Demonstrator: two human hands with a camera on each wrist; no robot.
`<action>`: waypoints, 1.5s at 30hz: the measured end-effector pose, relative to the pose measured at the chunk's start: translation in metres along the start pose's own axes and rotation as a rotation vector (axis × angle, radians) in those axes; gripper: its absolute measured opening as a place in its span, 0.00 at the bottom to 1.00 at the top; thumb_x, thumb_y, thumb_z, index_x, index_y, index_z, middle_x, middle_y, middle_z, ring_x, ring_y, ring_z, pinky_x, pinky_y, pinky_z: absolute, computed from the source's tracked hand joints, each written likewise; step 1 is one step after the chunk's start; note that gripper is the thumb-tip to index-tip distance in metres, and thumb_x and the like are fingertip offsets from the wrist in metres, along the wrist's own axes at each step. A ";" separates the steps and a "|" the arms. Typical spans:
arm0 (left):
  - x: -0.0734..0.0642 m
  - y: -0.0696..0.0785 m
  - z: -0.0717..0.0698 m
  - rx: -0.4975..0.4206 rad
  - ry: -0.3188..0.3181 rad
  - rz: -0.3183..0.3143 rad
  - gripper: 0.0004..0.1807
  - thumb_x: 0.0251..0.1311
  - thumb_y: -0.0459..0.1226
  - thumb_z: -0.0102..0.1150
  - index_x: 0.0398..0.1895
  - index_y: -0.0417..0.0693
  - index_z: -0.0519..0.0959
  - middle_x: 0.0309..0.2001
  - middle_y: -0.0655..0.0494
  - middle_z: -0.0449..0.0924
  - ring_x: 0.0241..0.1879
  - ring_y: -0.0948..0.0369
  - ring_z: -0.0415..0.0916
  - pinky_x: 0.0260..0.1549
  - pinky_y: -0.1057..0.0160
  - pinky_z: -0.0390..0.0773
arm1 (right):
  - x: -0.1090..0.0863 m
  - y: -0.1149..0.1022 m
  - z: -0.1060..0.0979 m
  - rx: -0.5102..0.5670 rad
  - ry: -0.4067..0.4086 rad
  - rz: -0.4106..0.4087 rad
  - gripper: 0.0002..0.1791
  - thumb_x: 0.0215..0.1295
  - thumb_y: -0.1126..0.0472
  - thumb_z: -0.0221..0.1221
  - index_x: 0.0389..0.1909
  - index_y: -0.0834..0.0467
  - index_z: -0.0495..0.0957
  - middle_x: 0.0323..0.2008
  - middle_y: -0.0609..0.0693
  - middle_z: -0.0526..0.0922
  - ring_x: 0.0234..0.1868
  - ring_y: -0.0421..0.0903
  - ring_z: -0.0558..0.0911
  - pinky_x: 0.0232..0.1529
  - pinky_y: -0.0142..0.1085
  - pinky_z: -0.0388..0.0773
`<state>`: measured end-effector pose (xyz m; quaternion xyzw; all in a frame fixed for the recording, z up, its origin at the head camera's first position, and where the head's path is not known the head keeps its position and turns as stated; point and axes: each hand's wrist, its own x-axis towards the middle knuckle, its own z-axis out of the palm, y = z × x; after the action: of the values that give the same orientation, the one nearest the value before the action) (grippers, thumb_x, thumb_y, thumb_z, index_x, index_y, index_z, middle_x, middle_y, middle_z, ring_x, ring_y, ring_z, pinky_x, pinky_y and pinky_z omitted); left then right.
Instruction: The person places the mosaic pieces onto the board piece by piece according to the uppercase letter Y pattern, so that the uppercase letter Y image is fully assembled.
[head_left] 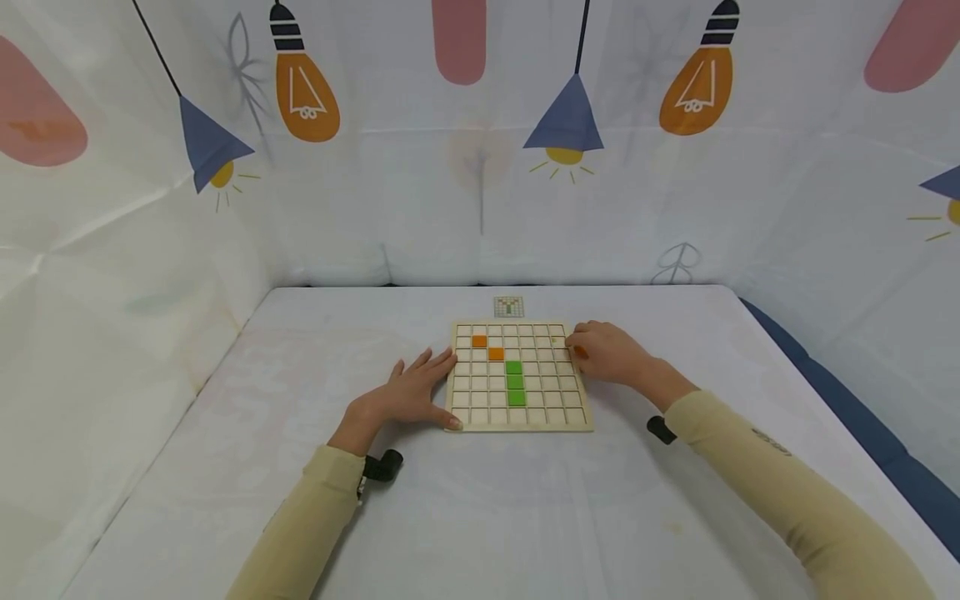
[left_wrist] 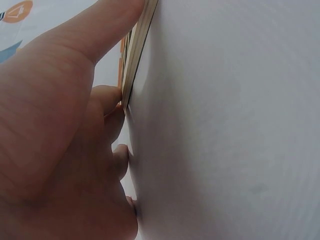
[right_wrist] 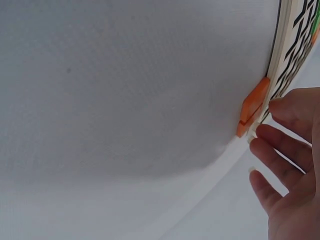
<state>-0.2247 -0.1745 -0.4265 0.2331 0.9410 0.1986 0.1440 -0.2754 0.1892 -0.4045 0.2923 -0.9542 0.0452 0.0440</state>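
Note:
A square wooden grid board [head_left: 551,400] lies flat on the table, holding two orange tiles [head_left: 479,342] on a diagonal and a column of green tiles [head_left: 515,382]. My left hand [head_left: 408,392] rests at the board's left edge with fingers spread, its thumb on the front left corner. At the right edge is my right hand [head_left: 609,352], its fingers bent loosely near the rim. In the right wrist view, loose orange tiles [right_wrist: 254,102] sit on the table against the board's side, close by the thumb and fingertips [right_wrist: 257,131]; nothing shows between them.
A small printed pattern card [head_left: 508,307] lies just behind the board. White cloth covers the table [head_left: 480,517]. A white curtain [head_left: 412,192] printed with lamps and bulbs hangs behind and at the sides. Each wrist wears a black camera [head_left: 384,465].

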 end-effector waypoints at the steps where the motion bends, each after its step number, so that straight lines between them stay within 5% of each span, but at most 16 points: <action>1: 0.000 0.000 0.000 0.001 0.000 0.000 0.64 0.47 0.63 0.71 0.81 0.55 0.45 0.82 0.58 0.39 0.81 0.47 0.32 0.72 0.29 0.35 | -0.001 0.001 0.000 -0.005 0.000 0.003 0.13 0.64 0.65 0.60 0.48 0.59 0.85 0.41 0.51 0.85 0.39 0.47 0.80 0.45 0.43 0.80; 18: -0.001 -0.001 -0.001 -0.006 -0.007 0.003 0.64 0.47 0.63 0.71 0.81 0.54 0.44 0.82 0.58 0.38 0.81 0.46 0.31 0.72 0.29 0.34 | -0.005 0.013 0.001 -0.063 -0.006 0.018 0.12 0.61 0.67 0.61 0.45 0.61 0.86 0.40 0.53 0.85 0.37 0.48 0.79 0.44 0.44 0.80; 26: -0.001 0.000 -0.001 -0.006 -0.005 0.010 0.64 0.47 0.63 0.71 0.81 0.55 0.44 0.82 0.58 0.38 0.81 0.46 0.31 0.72 0.29 0.34 | -0.005 0.016 0.003 -0.027 -0.002 0.047 0.13 0.63 0.68 0.60 0.46 0.63 0.86 0.42 0.56 0.85 0.43 0.53 0.83 0.47 0.47 0.81; 45: 0.000 0.000 -0.001 -0.018 -0.005 0.004 0.64 0.47 0.63 0.71 0.81 0.54 0.45 0.82 0.58 0.39 0.81 0.46 0.31 0.71 0.29 0.34 | 0.000 0.015 0.006 0.047 -0.053 0.110 0.13 0.64 0.65 0.60 0.47 0.63 0.85 0.39 0.53 0.81 0.36 0.46 0.76 0.39 0.40 0.76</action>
<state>-0.2247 -0.1750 -0.4260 0.2343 0.9384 0.2065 0.1479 -0.2838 0.2009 -0.4118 0.2416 -0.9683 0.0624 0.0095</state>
